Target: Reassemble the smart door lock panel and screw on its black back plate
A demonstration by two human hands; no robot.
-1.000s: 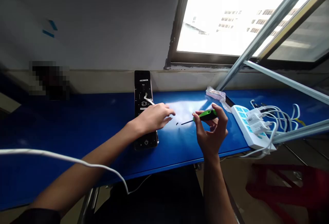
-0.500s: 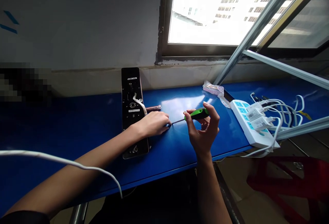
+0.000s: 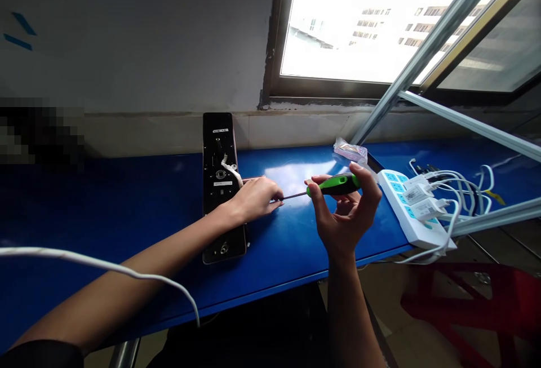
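My right hand (image 3: 346,216) grips a screwdriver (image 3: 338,184) with a green and black handle, its thin shaft pointing left. The shaft's tip meets the fingertips of my left hand (image 3: 258,198). Those fingers are pinched together, and what lies between them is hidden. Beneath my left wrist lies a long black panel (image 3: 220,131) with small fittings, white labels and a white cable (image 3: 230,168). Part of a reddish-brown bar (image 3: 253,178) shows behind my left hand, mostly covered.
A white power strip (image 3: 416,233) with plugged-in chargers and tangled cables stands on the blue table (image 3: 270,261) at right. Behind it, a metal frame (image 3: 406,80) slants up. A plastic packet (image 3: 350,150) lies near the wall. A white cord (image 3: 105,264) hangs across the left foreground.
My right hand and the screwdriver have shifted right and turned flatter. My left fingertips have lifted slightly and now enclose the screwdriver's tip. The view has tilted a little.
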